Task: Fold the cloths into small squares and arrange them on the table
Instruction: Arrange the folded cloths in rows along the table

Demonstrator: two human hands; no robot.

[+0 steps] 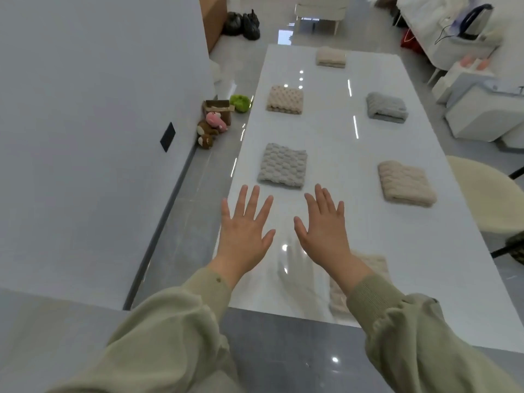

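Left hand [243, 231], right hand [323, 231] outspread over table [326, 137] among folded cloths [283, 167]

Left: pale grey wall [99, 109] w/ black plate [168, 137]. Glossy grey tile floor [195, 199]. Centre – white glossy desk [326, 137], light reflections on top. Right: cream chair [482, 194]. Far end – black bags [243, 22]; plush toys [211, 129] at wall base.

Long sleeves [170, 321] — pale sage green, loose, puffed, gathered into ribbed cuffs [368, 289]; small dark speck [218, 279] on left cuff. Left hand [243, 231], right hand [323, 235] bare.
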